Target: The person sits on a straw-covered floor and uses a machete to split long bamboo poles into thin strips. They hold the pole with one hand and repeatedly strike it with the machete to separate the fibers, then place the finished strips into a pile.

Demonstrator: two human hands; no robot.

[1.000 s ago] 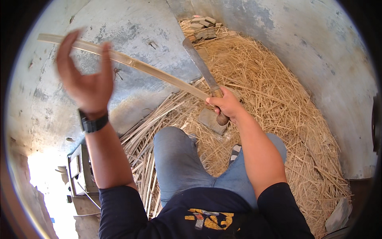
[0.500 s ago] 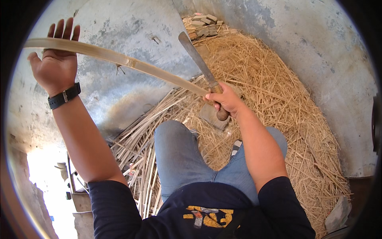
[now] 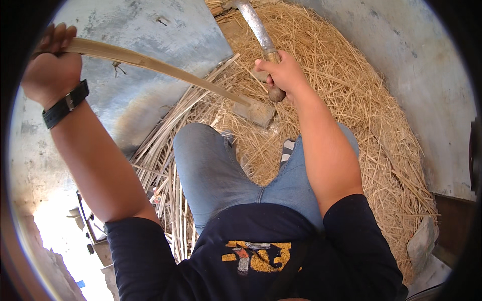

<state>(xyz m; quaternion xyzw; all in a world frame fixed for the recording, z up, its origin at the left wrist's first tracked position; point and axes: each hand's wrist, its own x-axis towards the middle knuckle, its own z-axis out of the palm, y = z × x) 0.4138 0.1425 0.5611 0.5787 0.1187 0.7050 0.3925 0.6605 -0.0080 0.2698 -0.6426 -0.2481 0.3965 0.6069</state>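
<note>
My left hand [image 3: 54, 65], raised at the upper left with a black watch on its wrist, is closed around a long pale bamboo strip [image 3: 145, 62]. The strip slants down to the right, and its lower end meets a flat grey block [image 3: 255, 112] lying in the straw in front of my knees. In my right hand [image 3: 282, 75] is a machete [image 3: 258, 27], gripped by its wooden handle with the blade pointing up and away. The machete is apart from the strip, to the right of it. The blade's tip is near the picture's top edge.
Straw-like shavings [image 3: 346, 95] cover the floor ahead and to the right. Long thin split strips [image 3: 165, 150] lie piled beside my left knee. Weathered grey walls [image 3: 165, 35] stand ahead and at the right. A bright opening is at the lower left.
My left hand has gone from open to closed around the strip. The strip's lower end has left my right hand and now meets the block. My right hand has risen with the machete.
</note>
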